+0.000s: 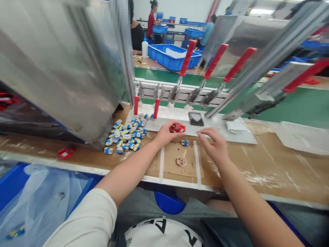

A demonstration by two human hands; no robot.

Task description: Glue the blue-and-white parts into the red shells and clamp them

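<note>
My left hand [166, 133] grips a small red part [178, 128] at the edge of the white fixture plate [231, 136]. My right hand [214, 145] hovers beside it with fingers spread and nothing in it, just right of one small blue-and-white piece [184, 142] lying on the bench. A pile of several such blue, white and yellow pieces [125, 134] lies to the left of my left hand. A dark nest with a pale part [196, 118] sits on the plate behind my hands.
A row of toggle clamps with red handles [189, 56] stands behind the plate. A tilted metal chute [64, 65] looms at the left. A loose red part [65, 153] lies near the bench's front edge. A blue bin [173, 56] and other people are beyond the green conveyor [303, 106].
</note>
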